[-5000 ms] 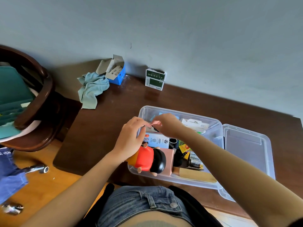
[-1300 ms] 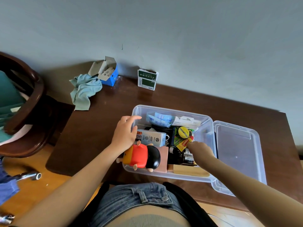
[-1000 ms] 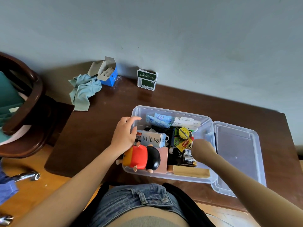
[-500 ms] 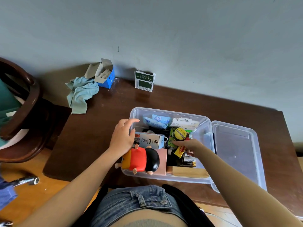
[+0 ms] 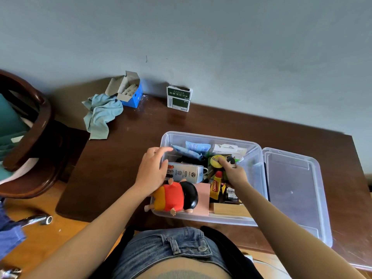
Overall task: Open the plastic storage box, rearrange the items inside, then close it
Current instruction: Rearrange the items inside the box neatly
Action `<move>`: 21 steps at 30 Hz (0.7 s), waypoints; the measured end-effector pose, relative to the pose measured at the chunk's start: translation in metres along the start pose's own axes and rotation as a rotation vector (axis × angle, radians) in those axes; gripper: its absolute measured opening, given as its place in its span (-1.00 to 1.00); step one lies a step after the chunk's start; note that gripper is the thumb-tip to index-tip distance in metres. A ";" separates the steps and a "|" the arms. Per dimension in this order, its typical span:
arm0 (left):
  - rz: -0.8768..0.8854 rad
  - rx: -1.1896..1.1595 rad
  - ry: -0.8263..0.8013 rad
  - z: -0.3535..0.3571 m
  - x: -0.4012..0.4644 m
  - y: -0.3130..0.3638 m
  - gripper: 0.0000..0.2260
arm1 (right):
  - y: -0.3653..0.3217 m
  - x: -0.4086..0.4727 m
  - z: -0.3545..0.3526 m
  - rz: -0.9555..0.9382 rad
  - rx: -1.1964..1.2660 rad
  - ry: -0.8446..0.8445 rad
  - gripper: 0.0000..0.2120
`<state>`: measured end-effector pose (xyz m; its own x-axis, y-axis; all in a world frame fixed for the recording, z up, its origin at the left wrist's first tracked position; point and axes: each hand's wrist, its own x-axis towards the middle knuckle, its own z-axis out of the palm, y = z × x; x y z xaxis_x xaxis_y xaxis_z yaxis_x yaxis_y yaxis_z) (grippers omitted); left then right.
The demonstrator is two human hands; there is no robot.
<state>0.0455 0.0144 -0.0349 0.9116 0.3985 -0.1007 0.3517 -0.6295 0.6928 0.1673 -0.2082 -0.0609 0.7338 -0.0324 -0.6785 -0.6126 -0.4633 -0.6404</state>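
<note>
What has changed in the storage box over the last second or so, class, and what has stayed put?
The right hand moved from the box's near right part up toward the middle and now pinches a small dark item beside the yellow round tin. The yellow tube now lies nearer the front. The left hand stays on the left wall of the storage box; the doll, the white carton and the lid have not moved.
</note>
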 end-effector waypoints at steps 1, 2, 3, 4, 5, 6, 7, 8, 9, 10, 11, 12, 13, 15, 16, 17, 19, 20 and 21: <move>0.003 -0.016 -0.008 -0.001 -0.001 -0.001 -0.68 | -0.003 -0.003 -0.004 0.013 0.037 -0.009 -0.56; 0.002 -0.035 -0.015 -0.001 -0.002 -0.001 -0.69 | -0.005 -0.007 -0.009 0.031 0.076 -0.035 -0.60; -0.004 -0.058 -0.019 -0.002 -0.003 -0.001 -0.70 | -0.007 -0.013 -0.014 0.044 0.103 -0.073 -0.64; -0.015 -0.086 -0.020 -0.002 -0.003 -0.001 -0.70 | -0.009 -0.019 -0.019 0.043 0.116 -0.112 -0.66; -0.027 -0.116 -0.019 -0.002 -0.003 0.000 -0.70 | -0.011 -0.026 -0.024 0.029 0.123 -0.153 -0.68; -0.038 -0.142 -0.018 -0.003 -0.003 0.000 -0.71 | -0.012 -0.032 -0.029 0.003 0.133 -0.197 -0.69; -0.047 -0.161 -0.018 -0.003 -0.003 0.001 -0.71 | -0.014 -0.038 -0.032 -0.028 0.147 -0.246 -0.70; -0.053 -0.170 -0.018 -0.003 -0.003 0.002 -0.72 | -0.016 -0.046 -0.034 -0.062 0.164 -0.297 -0.69; -0.054 -0.170 -0.015 -0.003 -0.003 0.004 -0.72 | -0.017 -0.053 -0.034 -0.100 0.179 -0.341 -0.64; -0.053 -0.163 -0.009 -0.003 -0.003 0.006 -0.72 | -0.018 -0.060 -0.034 -0.144 0.179 -0.378 -0.57; -0.049 -0.152 0.001 -0.003 -0.003 0.007 -0.73 | -0.019 -0.067 -0.032 -0.194 0.170 -0.418 -0.53; -0.040 -0.136 0.017 -0.003 -0.004 0.009 -0.73 | -0.019 -0.072 -0.031 -0.244 0.164 -0.467 -0.52; -0.025 -0.112 0.034 -0.003 -0.005 0.011 -0.74 | -0.018 -0.076 -0.030 -0.291 0.153 -0.525 -0.54; 0.001 -0.066 0.076 -0.005 -0.008 0.014 -0.76 | -0.018 -0.082 -0.029 -0.366 0.083 -0.640 -0.60; 0.009 -0.048 0.096 -0.006 -0.009 0.015 -0.77 | -0.019 -0.083 -0.028 -0.383 0.037 -0.678 -0.62; 0.021 -0.037 0.110 -0.008 -0.009 0.016 -0.77 | -0.019 -0.083 -0.029 -0.380 -0.005 -0.699 -0.61; 0.062 -0.051 0.103 -0.011 -0.008 0.022 -0.77 | -0.017 -0.080 -0.032 -0.364 -0.111 -0.702 -0.57; 0.090 -0.073 0.081 -0.013 -0.007 0.026 -0.78 | -0.014 -0.078 -0.033 -0.364 -0.186 -0.688 -0.56; 0.123 -0.089 0.055 -0.014 -0.005 0.032 -0.79 | -0.011 -0.077 -0.034 -0.368 -0.259 -0.661 -0.55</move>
<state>0.0490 0.0018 -0.0025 0.9329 0.3593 0.0262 0.2156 -0.6152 0.7583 0.1277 -0.2308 0.0108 0.4999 0.6565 -0.5649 -0.2177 -0.5361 -0.8156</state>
